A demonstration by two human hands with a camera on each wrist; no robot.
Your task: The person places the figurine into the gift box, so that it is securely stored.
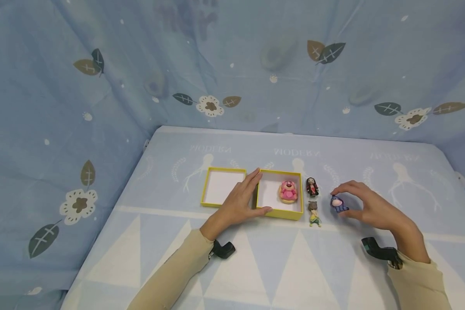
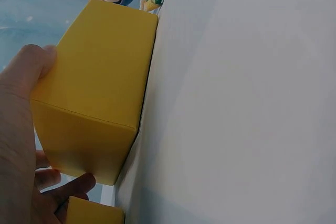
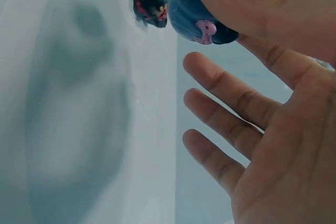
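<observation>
Between thumb and index finger, my right hand (image 1: 376,209) pinches a small blue donkey figurine (image 1: 337,204); its other fingers are spread in the right wrist view. My left hand (image 1: 238,202) holds the near left corner of a yellow open box (image 1: 280,213), thumb on the near wall and fingers along the left side. Inside the box, toward its right, sits a pink bear figurine (image 1: 288,192) on a tan base. Right of the box lie a dark-haired figurine in black and red (image 1: 311,187) and, nearer me, a figurine with a yellow-green lower part (image 1: 314,214).
A shallow yellow-rimmed lid (image 1: 221,185) with a white inside lies left of the box, partly behind my left hand. The table is covered by a blue and white patterned cloth (image 1: 240,275). Blue floral fabric (image 1: 255,56) hangs behind and at the sides.
</observation>
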